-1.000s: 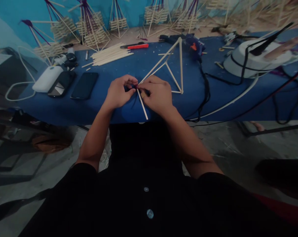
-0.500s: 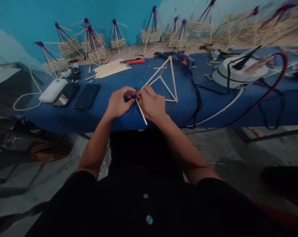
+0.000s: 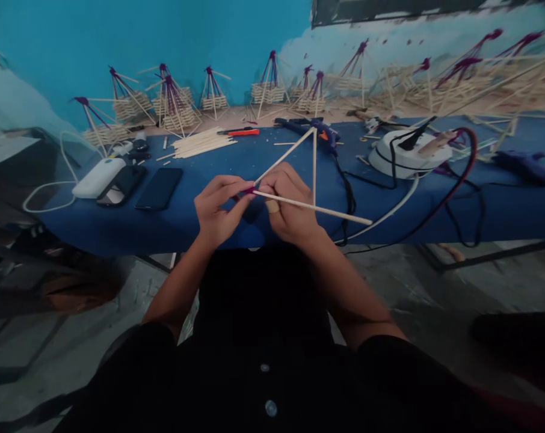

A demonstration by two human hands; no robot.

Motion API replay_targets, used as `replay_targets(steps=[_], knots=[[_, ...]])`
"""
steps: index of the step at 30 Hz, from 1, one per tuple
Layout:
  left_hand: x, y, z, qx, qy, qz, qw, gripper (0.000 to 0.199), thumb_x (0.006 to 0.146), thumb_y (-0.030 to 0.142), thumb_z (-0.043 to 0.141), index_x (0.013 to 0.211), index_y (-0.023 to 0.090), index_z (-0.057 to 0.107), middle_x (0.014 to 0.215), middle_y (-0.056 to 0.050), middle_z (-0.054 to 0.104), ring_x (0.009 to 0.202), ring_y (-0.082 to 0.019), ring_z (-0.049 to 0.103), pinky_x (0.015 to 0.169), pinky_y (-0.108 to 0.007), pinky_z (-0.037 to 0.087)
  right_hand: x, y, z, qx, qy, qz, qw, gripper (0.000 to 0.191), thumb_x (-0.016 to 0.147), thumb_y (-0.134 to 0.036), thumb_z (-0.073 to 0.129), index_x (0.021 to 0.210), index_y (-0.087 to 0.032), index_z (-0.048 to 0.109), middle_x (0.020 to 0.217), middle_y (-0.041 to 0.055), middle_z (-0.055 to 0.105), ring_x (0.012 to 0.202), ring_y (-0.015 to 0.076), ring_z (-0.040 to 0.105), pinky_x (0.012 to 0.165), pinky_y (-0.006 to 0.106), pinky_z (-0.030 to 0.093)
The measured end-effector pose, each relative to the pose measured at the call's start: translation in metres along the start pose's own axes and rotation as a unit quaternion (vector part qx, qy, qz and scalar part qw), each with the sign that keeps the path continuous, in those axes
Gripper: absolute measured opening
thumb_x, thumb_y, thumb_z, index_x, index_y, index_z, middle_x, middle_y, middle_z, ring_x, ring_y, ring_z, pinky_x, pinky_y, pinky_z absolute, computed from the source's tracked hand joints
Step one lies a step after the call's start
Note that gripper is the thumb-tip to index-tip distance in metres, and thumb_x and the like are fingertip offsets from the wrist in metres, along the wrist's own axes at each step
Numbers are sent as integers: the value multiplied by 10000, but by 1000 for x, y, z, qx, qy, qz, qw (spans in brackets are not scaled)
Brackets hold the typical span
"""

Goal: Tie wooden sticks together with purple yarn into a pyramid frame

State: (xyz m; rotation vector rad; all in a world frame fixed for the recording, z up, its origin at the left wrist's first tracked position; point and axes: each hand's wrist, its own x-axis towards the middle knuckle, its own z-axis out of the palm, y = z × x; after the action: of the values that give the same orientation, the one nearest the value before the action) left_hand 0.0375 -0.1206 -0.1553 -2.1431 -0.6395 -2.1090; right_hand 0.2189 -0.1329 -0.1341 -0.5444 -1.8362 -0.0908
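My left hand (image 3: 221, 207) pinches a small purple wrapping (image 3: 249, 190), probably yarn, at one corner of a frame of thin wooden sticks (image 3: 314, 168). My right hand (image 3: 290, 201), a tan band around one finger, is closed on the frame just right of that corner. One pale stick (image 3: 335, 212) runs from the corner across the front of the right hand, its free-looking end pointing right and slightly down. Another stick rises to the frame's top, beside a blue glue gun (image 3: 330, 139). My right fingers partly hide the frame's lower side.
Loose sticks (image 3: 203, 145) lie behind my hands near a red-and-black cutter (image 3: 240, 132). A dark phone (image 3: 159, 188) and white power bank (image 3: 99, 178) are at left. Right are a white power strip (image 3: 385, 161) and trailing cables. Stick models with purple tops (image 3: 272, 55) line the wall.
The frame has turned in my hands: the stick that pointed down toward me now extends to the right. My head view has tilted up slightly, showing more wall.
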Motion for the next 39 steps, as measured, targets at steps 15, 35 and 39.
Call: replay_targets(steps=[15,35,39], knots=[[16,19,-7,9,27,26,999,143,1002,263,846,1145,257,859,1025,-18,826,867,-124,767,728,-216,621,19,-16,-9,97,44,1,994,321,1052,-288,725,1352,-332,832,1036,42,807,899,206,731,790,355,620],[20,30,-6,-48,28,-22,998,164,1016,385,849,1140,281,824,1038,-11,821,871,-138,786,742,-263,667,22,-33,-14,110,78,93,987,258,1033,-483,795,901,-264,830,876,29,788,768,179,657,697,344,529],[22,36,-5,-78,49,-12,996,179,991,347,883,1157,299,837,1017,3,828,853,-135,787,757,-270,653,25,-40,-18,136,82,119,980,330,1055,-493,771,844,-240,759,881,25,764,800,178,658,788,367,549]])
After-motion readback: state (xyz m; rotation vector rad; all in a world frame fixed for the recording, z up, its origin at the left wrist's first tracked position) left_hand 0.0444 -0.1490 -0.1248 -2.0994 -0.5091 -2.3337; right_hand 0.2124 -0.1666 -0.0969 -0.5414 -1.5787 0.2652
